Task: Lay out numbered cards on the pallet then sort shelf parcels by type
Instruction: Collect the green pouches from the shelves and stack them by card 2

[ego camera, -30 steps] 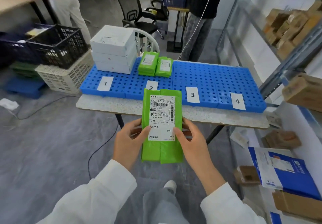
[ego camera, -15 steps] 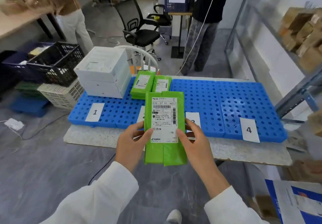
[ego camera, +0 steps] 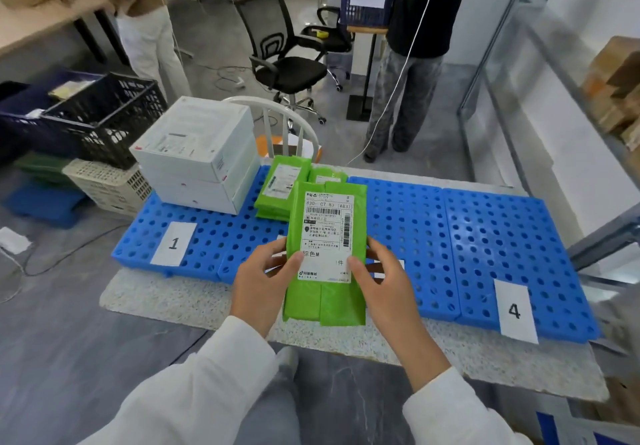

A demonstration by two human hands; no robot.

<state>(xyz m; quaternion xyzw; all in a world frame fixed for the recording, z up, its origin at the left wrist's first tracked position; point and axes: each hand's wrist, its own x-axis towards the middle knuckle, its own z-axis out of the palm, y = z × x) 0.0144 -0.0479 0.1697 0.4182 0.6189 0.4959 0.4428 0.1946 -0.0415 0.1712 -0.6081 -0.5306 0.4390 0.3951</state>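
Closer than 1 second ago, we now stand at the speckled table, and the green parcel, earlier short of the blue pallet, is held over its near edge. Our left hand and right hand each pinch 1 side of it, thumbs on its white shipping label, fingers curled behind. It stands upright, label facing us. On the pallet, card 1 lies near left and card 4 near right; our hands mostly hide the cards between. Farther back, 2 piles of green packets sit just beside stacked white boxes. Beyond the table stand an office chair and a person in a dark top.
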